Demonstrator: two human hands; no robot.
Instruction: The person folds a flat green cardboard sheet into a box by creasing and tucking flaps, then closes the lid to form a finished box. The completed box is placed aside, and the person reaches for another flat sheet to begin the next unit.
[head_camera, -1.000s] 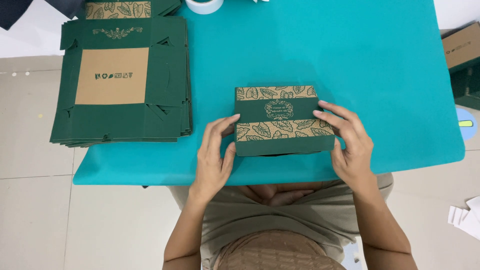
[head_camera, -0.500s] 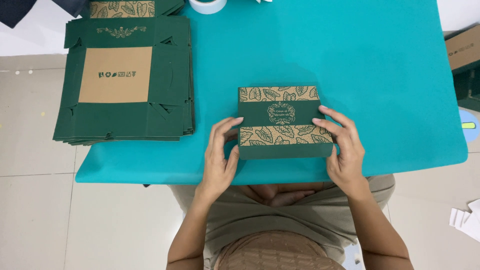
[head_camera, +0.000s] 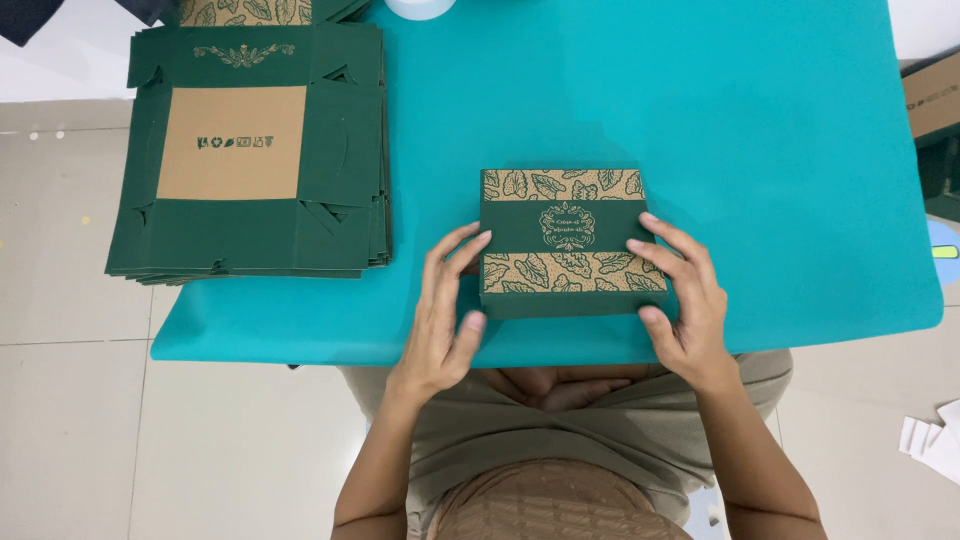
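A closed dark green box (head_camera: 563, 240) with tan leaf-pattern bands and a gold emblem lies on the teal table (head_camera: 650, 100), near its front edge. My left hand (head_camera: 446, 310) presses against the box's left side, fingers on its top left corner and thumb at the front corner. My right hand (head_camera: 683, 295) clasps the right side, fingers lying over the top and thumb at the front right corner. Both hands grip the box between them.
A stack of flat, unfolded green box blanks (head_camera: 250, 150) with a tan centre panel overhangs the table's left edge. A white tape roll (head_camera: 420, 6) sits at the far edge. A brown carton (head_camera: 932, 95) stands at the right. White paper scraps (head_camera: 935, 440) lie on the tiled floor.
The box and both hands hold nearly the same pose. My left thumb has shifted slightly toward the box's front left corner.
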